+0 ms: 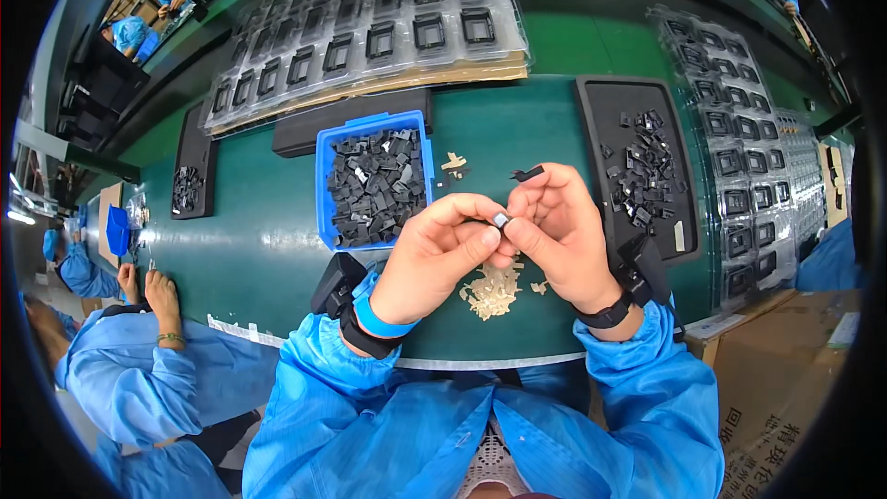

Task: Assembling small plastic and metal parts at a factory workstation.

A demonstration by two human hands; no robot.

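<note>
My left hand [432, 248] and my right hand [565, 238] meet over the green table. Between their thumbs and fingertips they pinch a small black plastic part with a pale grey face [501, 220]. A second black plastic piece [528, 173] sticks out at the forefinger of my right hand. Left of my hands stands a blue bin [325, 187] full of small black plastic parts [377, 176]. Under my hands lies a heap of cream-coloured small pieces [492, 294], partly hidden by them. A few more cream scraps [453, 162] lie beyond my fingers.
A black tray [591, 97] with loose black parts lies to the right, another dark tray [203, 152] to the left. Clear blister trays of black frames [379, 42] are stacked at the back; more blister trays [730, 162] stand far right. A co-worker's hand [164, 300] rests at left.
</note>
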